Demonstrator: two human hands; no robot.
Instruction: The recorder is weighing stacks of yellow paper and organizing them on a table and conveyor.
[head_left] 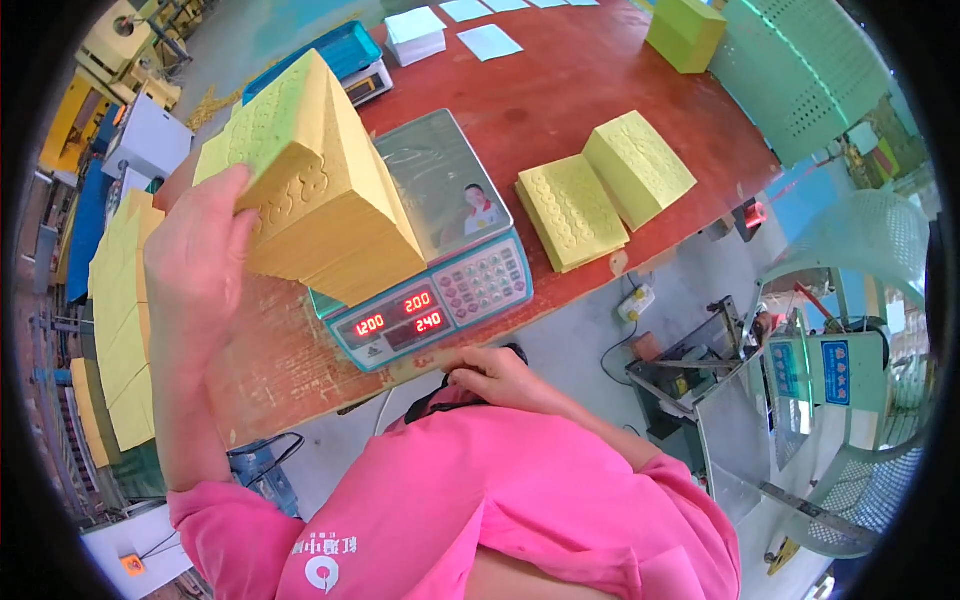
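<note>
A thick stack of yellow paper (335, 225) with a wavy punched pattern is tilted at the left side of the scale (430, 310), over part of its plate. My left hand (200, 255), slightly blurred, grips the stack's near left corner with its fingertips. Whether the stack rests fully on the plate I cannot tell. Red digits glow on the scale's panel. My right hand (495, 375) rests in front of my waist by the table edge, fingers curled and nothing visible in them. Two yellow paper blocks (570, 210) (640, 168) lie against each other right of the scale.
The worn red table (600, 75) also bears another yellow block (686, 35), a white paper stack (415, 35), loose sheets and a blue tray (345, 48) on a second scale. More yellow stacks (125, 320) stand at the left. Green perforated guards (805, 70) and machinery stand at the right.
</note>
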